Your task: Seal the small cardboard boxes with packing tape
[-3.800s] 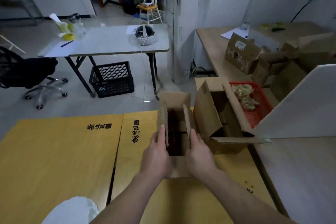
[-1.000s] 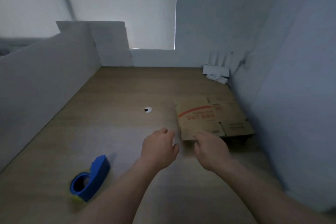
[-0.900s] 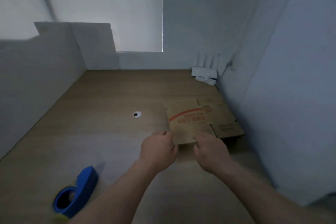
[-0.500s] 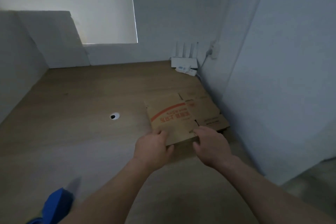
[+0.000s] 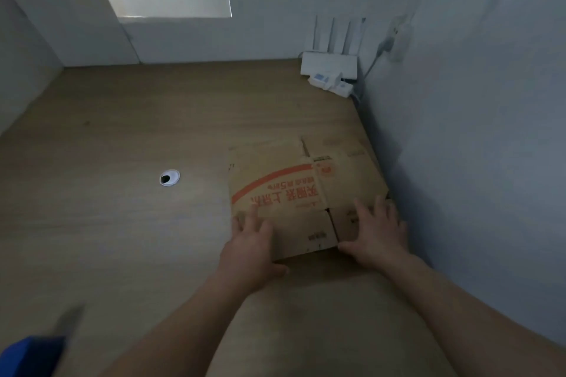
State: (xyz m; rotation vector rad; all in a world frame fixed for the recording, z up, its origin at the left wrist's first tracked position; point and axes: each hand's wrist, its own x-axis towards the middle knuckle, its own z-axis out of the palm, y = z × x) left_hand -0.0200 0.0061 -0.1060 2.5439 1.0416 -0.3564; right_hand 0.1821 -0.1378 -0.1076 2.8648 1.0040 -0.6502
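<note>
A flattened cardboard box [image 5: 301, 190] with red print lies on the wooden desk [image 5: 122, 223], close to the right wall. My left hand [image 5: 249, 246] rests on the box's near left corner with its fingers spread. My right hand [image 5: 378, 231] lies flat on the near right flap, fingers straight. A blue tape dispenser [image 5: 29, 356] shows only in part at the bottom left corner, well away from both hands.
A white router [image 5: 329, 66] with upright antennas and a cable stands in the far right corner. A round cable hole [image 5: 169, 177] sits in the desk left of the box. White partition walls [image 5: 477, 131] close the desk on the right, back and left.
Both hands have moved forward onto the flat box and spread out on it. The view has turned right, so the tape dispenser has slid to the bottom left edge.
</note>
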